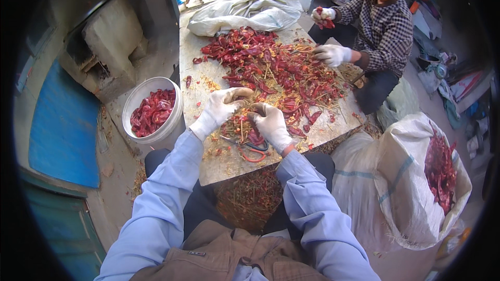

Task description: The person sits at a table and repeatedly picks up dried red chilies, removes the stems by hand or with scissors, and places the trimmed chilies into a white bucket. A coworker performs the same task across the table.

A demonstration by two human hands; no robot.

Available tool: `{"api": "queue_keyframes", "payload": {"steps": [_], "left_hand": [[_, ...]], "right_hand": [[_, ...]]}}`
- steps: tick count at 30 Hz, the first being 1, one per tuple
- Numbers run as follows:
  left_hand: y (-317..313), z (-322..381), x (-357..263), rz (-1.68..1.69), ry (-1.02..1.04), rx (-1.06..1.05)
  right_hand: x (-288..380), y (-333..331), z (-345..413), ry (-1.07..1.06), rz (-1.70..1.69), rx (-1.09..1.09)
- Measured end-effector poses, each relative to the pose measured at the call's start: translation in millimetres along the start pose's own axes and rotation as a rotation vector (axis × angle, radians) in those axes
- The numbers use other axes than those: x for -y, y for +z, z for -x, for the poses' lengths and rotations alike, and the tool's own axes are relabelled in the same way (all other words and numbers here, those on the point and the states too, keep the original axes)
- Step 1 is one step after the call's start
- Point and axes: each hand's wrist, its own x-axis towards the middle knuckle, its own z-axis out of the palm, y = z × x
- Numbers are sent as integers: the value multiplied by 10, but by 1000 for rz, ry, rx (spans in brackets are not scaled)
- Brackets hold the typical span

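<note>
A heap of dried red chillies (250, 52) with stems and yellow seeds lies spread over a pale board table (211, 168). Over its near part, my left hand (223, 107), in a white work glove with stained fingertips, has thumb and fingers brought close together. Facing it, my right hand (269, 123) is gloved too, its fingers curled beside a dark red chilli. Bits of stem show between the two hands; which hand grips them, and how firmly, is unclear. Just below the hands lie scissors (252, 154) with orange and dark handles, their blades pointing left.
A white bucket (179, 105) of red chillies stands left of the table. At right is a woven sack (398, 175) filled with chillies; another white sack (246, 9) lies across the far end. A person (384, 27) in a checked top and white gloves sits at the far right. Stems cover the floor below.
</note>
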Motion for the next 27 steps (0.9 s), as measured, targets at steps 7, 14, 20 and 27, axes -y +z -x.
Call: {"api": "queue_keyframes", "payload": {"steps": [7, 14, 20, 27], "left_hand": [[-233, -10, -11, 202, -58, -101], [-191, 31, -61, 191, -71, -18], [-38, 50, -10, -363, 178, -11], [40, 98, -13, -583, 232, -36]], "right_hand": [[-44, 61, -79, 279, -495, -66], [216, 46, -25, 249, -1016, 52], [310, 66, -30, 166, -800, 56], [318, 80, -64, 205, -672, -51]]}}
